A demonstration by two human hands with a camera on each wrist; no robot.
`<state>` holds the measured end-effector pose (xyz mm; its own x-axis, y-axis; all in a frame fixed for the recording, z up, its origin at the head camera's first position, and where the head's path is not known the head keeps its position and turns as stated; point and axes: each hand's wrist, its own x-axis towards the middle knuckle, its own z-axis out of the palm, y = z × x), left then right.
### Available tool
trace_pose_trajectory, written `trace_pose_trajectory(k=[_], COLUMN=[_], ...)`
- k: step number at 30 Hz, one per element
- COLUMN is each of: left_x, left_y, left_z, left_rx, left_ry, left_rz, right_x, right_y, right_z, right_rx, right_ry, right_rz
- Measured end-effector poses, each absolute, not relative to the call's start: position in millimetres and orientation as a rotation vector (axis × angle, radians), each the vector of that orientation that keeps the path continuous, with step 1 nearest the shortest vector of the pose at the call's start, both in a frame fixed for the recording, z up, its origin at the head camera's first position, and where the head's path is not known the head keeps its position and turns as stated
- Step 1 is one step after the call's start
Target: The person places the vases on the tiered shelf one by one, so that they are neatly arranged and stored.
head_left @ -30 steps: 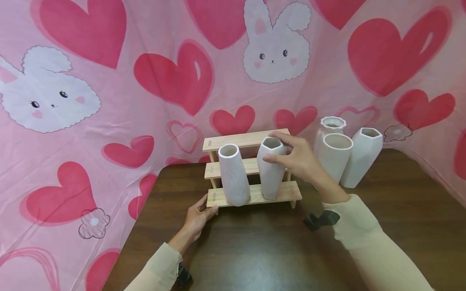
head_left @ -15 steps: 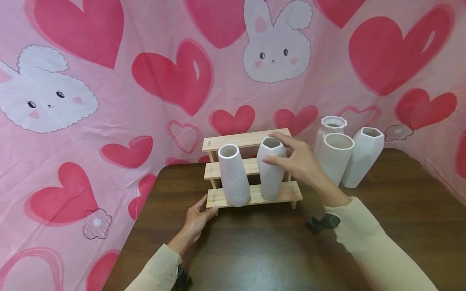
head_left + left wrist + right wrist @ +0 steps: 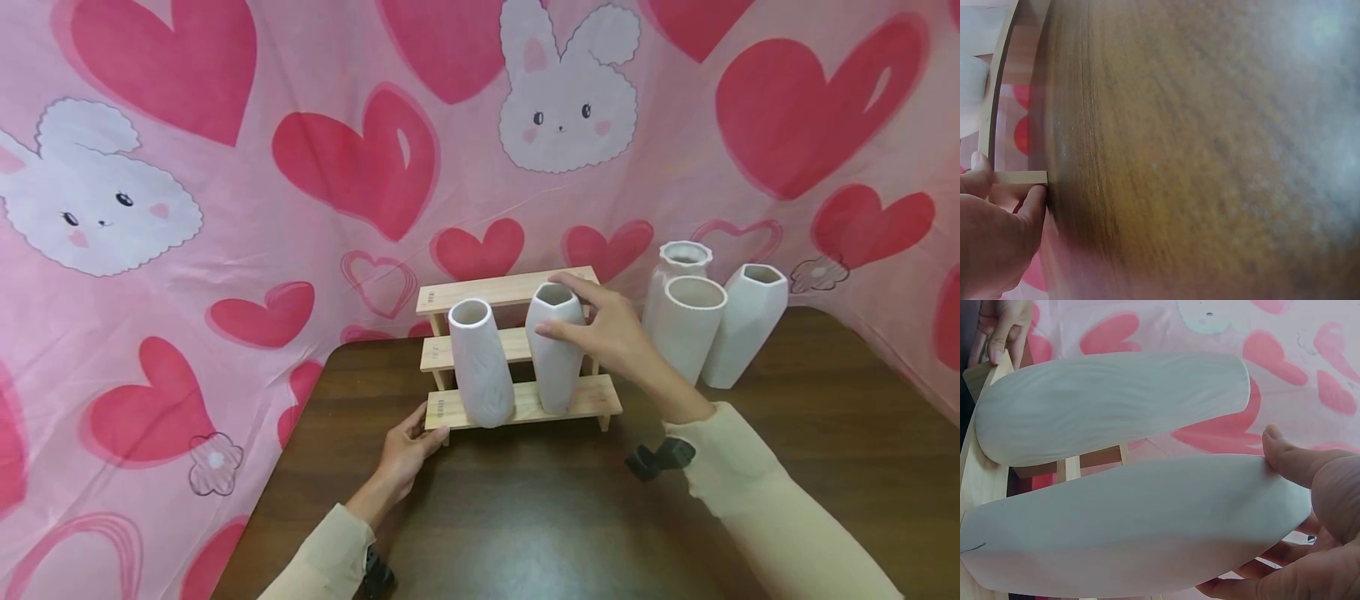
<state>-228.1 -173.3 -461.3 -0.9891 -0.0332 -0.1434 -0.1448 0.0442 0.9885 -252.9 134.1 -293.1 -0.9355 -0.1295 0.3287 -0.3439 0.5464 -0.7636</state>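
Observation:
A three-tier wooden stand bears two white vases on its lowest step. My right hand grips the faceted vase near its top, thumb on the front and fingers behind. In the right wrist view that faceted vase stands with its base on the step. To its left, the round-mouthed vase with a wavy surface stands untouched. My left hand holds the stand's front left corner; in the left wrist view its thumb and a finger close around the short leg.
Several more white vases stand at the right of the dark wooden table: a scalloped-rim vase, a round cylindrical vase and an angular vase. Behind hangs a pink cloth with hearts and rabbits.
The faceted vase, with my right hand on it, has shifted very slightly left on the lowest step. My left hand stays at the stand's corner.

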Motion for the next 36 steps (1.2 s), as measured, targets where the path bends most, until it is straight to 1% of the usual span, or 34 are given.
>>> trace_pose_trajectory(k=[9,16,24,30,36], left_x=[-227.5,-227.3,-227.9,-227.5,-226.7], left_y=[-173.1,-172.7,-173.8,-173.7,-173.5], left_z=[-462.0,-461.8,-463.0,-463.3,-462.0], left_rx=[-0.178,-0.176,-0.154,-0.156,-0.153], left_ry=[2.203,2.181,2.219,2.224,2.216], left_rz=[2.116,2.144,2.11,2.099,2.112], right_x=[-253.0,-248.7,-243.1,-238.7,-237.2], right_y=[139.6,160.7,186.9,205.5,236.2], right_z=[-293.7,-294.1,-296.3,-302.4,-307.7], right_rx=[0.48,0.533,0.466,0.401,0.246], right_ry=[-2.528,-2.495,-2.496,-2.332,-2.237], right_rz=[1.387,1.46,1.397,1.357,1.356])
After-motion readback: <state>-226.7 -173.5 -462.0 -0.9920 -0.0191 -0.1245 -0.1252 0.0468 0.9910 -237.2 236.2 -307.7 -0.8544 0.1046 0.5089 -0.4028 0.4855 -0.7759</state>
